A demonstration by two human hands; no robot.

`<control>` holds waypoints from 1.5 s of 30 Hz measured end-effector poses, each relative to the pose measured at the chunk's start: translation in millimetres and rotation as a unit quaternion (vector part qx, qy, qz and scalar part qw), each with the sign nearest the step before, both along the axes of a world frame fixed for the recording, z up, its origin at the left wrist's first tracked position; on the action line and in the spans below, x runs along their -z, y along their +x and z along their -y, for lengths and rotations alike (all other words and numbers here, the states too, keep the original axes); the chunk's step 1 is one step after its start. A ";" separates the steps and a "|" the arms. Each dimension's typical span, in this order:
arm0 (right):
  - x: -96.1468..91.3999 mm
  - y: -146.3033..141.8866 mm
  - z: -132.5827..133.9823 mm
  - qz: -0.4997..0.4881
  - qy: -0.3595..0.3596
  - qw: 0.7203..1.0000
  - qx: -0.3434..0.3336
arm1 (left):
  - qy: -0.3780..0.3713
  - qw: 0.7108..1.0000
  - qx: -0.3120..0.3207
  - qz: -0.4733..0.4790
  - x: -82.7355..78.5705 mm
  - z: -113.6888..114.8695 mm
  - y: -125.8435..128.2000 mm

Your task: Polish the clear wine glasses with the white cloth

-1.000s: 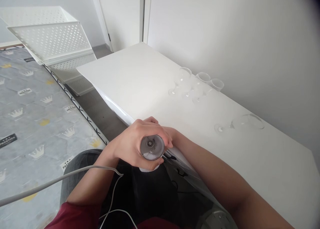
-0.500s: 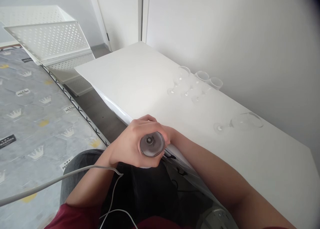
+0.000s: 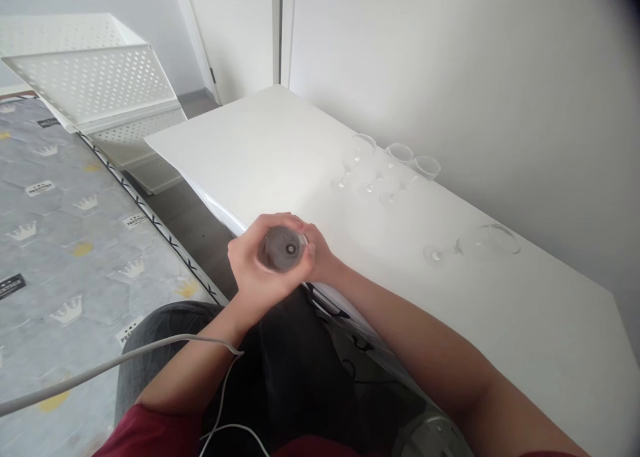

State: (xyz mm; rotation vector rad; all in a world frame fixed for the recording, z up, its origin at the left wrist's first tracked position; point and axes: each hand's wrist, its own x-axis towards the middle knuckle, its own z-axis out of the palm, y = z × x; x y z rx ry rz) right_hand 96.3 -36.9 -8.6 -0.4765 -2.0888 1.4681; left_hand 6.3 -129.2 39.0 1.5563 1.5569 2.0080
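I look down into the mouth of a clear wine glass point(image 3: 281, 249), held at the near edge of the white table. My left hand point(image 3: 253, 264) is closed around its bowl. Against the right side of the same glass, my right hand point(image 3: 323, 250) is closed too, its fingers partly hidden by the left hand and the bowl. The stem and foot of this glass are out of sight below my hands. Farther back on the table, three more wine glasses point(image 3: 400, 153) form a group by the wall. Another wine glass point(image 3: 489, 240) is apart from them, to the right.
The white table point(image 3: 240, 144) runs along the wall. A patterned mattress point(image 3: 105, 244) lies to the left, across a narrow floor gap. White perforated panels point(image 3: 115, 84) stand at the back left. A pale cable point(image 3: 125, 357) crosses my left forearm.
Both hands have moved slightly up and left in view with the wine glass. The glass has tilted a little, and my left hand's grip on it looks turned.
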 end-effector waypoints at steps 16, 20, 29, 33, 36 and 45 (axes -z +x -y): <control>-13.9 -4.3 -24.6 -0.338 -0.403 0.843 0.107 | 0.212 0.834 0.033 0.508 5.4 -28.8 -62.8; -18.8 -6.6 -16.7 -0.294 -0.391 0.872 -0.002 | 0.206 0.878 0.033 0.431 17.2 -34.7 -42.2; -11.3 -3.8 -23.6 -0.204 -0.433 0.875 0.070 | 0.211 0.966 0.122 -0.086 29.7 -33.1 -12.6; -14.7 -1.9 -23.5 -0.176 -0.419 0.890 0.026 | 0.205 0.956 0.157 -0.136 28.6 -33.2 -24.7; -14.3 -3.5 -22.6 -0.221 -0.416 0.878 0.087 | 0.226 0.962 0.120 -0.096 30.2 -35.6 -23.7; -17.9 -4.3 -23.3 -0.262 -0.352 0.889 0.127 | 0.125 0.984 -0.067 0.102 34.1 -40.5 -21.2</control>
